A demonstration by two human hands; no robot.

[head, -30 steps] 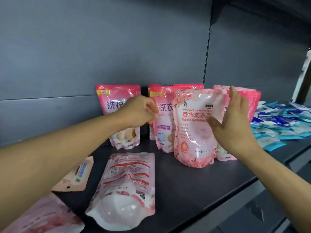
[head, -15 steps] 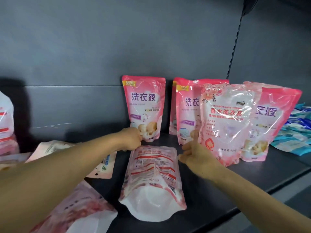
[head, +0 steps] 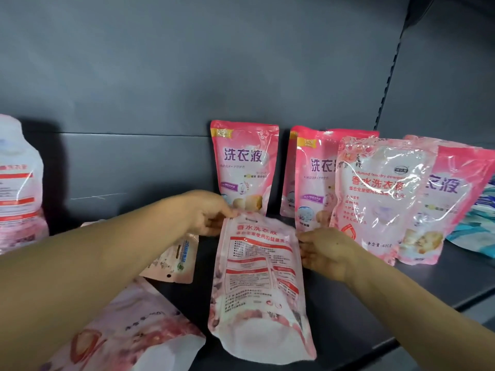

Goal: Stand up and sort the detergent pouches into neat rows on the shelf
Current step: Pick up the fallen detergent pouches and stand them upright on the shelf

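Now both forearms reach in from the near edge over the dark shelf (head: 348, 317). The left hand (head: 206, 212) comes in from the left, knuckles up, its fingers curled and pinching the far left corner of a flat-lying pouch (head: 262, 285). The right hand (head: 326, 253) comes from the right, fingers bent inward and touching the pouch's right edge near its top; whether they pinch it or only press against it cannot be told.

That pouch lies back side up between the two hands, its printed top toward the far wall and its white bottom gusset toward the near edge.

Just beyond the left hand, a pink pouch (head: 245, 167) stands upright against the back wall. To its right stand two more pink pouches (head: 313, 178), one behind the other, then a paler floral pouch (head: 380, 194) standing in front and leaning a little, and a further pink pouch (head: 460, 194) behind it to the right. Blue-and-white packets (head: 479, 223) lie at the far right.

Under the left forearm, a small flat packet (head: 176, 258) lies on the shelf. Nearer, at the lower left, another floral pouch (head: 128, 336) lies flat. At the far left edge, a pale pouch with red bands (head: 18, 188) stands upright.
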